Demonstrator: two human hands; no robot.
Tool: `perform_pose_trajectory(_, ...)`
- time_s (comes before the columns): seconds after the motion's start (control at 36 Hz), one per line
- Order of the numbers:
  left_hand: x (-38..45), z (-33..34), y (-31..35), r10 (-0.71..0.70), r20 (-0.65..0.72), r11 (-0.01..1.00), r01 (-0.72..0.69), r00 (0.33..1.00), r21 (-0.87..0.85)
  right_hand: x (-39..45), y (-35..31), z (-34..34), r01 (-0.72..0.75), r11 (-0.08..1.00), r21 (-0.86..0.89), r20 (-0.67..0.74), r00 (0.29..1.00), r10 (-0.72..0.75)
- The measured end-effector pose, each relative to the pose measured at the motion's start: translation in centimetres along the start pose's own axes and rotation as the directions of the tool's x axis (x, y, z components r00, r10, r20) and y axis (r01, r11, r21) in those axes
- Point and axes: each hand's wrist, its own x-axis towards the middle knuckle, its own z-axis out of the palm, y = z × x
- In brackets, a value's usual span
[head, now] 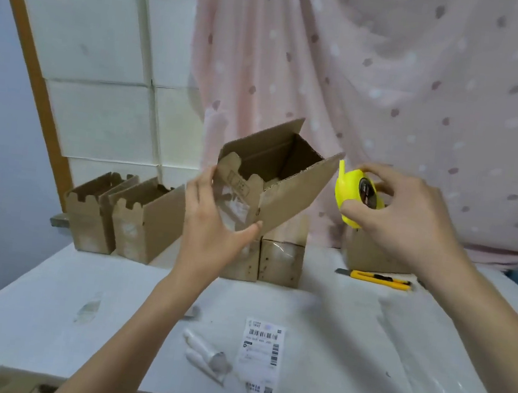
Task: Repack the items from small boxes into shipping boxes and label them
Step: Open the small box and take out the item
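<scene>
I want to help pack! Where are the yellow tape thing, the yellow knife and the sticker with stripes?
tape dispenser [348, 191], head view, on its yellow shell.
utility knife [379, 279], head view, on its yellow handle.
shipping label [259, 356], head view, on its white middle.

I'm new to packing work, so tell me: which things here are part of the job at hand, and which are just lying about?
In use:
- open cardboard shipping box, held tilted by the left hand
- yellow tape dispenser, gripped by the right hand
- shipping label, lying on the table

Lying about:
- yellow utility knife
- two empty open boxes at the back left
- pink dotted curtain
</scene>
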Motion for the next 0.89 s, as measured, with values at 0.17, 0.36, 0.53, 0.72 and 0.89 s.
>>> perform_pose_trajectory(0.17, -3.6, 4.2, 2.3, -0.051, 0.161, 0.993, 0.068, 0.986, -0.099, -1.2, 0.8, -3.5, 0.024, 0.999, 0.039, -0.09, 0.996, -0.02)
perform_pose_trajectory(0.36, -6.7, 8.6, 2.8, -0.114, 0.449, 0.948, 0.232, 0.886, -0.218, -1.8, 3.6, -4.0, -0.067, 0.982, 0.176, 0.003, 0.998, 0.067)
perform_pose_trajectory(0.53, -8.6, 10.1, 1.8, -0.122, 0.639, 0.884, 0.376, 0.76, -0.278, -2.5, 6.0, -4.5, -0.288, 0.871, 0.399, 0.352, 0.925, 0.145)
perform_pose_trajectory(0.72, -9.1, 9.7, 1.5, -0.041, 0.659, 0.913, 0.297, 0.751, -0.281, -2.3, 8.0, -3.6, -0.38, 0.849, 0.366, 0.465, 0.865, 0.187)
perform_pose_trajectory(0.89, -8.9, 8.9, 0.8, 0.051, 0.637, 0.957, 0.145, 0.769, -0.252, -1.3, 8.3, -2.8, -0.256, 0.898, 0.357, 0.387, 0.916, 0.108)
